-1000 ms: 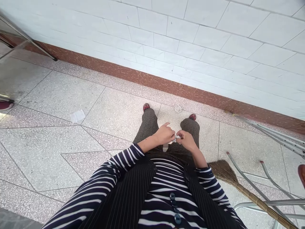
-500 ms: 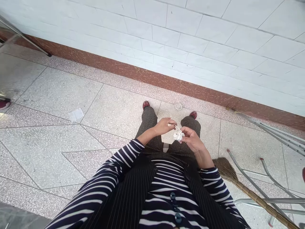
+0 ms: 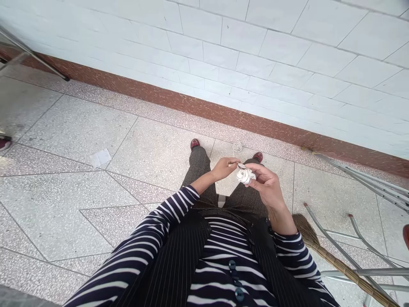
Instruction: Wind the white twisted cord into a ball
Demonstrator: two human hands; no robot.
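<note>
My right hand (image 3: 267, 187) is closed around a small wound bundle of white cord (image 3: 244, 175) in front of my lap. Between the pinched fingers of my left hand (image 3: 224, 168) is a strand of that cord, just to the left of the bundle's top. The two hands are nearly touching. On the floor between my shoes lies a loose coil of white cord (image 3: 237, 147). Whether it joins the bundle in my hand, I cannot tell.
A straw broom (image 3: 332, 258) and metal tube legs (image 3: 338, 247) are at my right. Folded metal bars (image 3: 361, 175) lean by the tiled wall (image 3: 220, 55). A white paper (image 3: 100, 158) lies on the floor at left, and a metal leg (image 3: 47, 64) stands at upper left.
My right hand has lifted and turned slightly to the right with the cord bundle, showing more of its face. My left hand has followed a little to the right, still pinching the strand.
</note>
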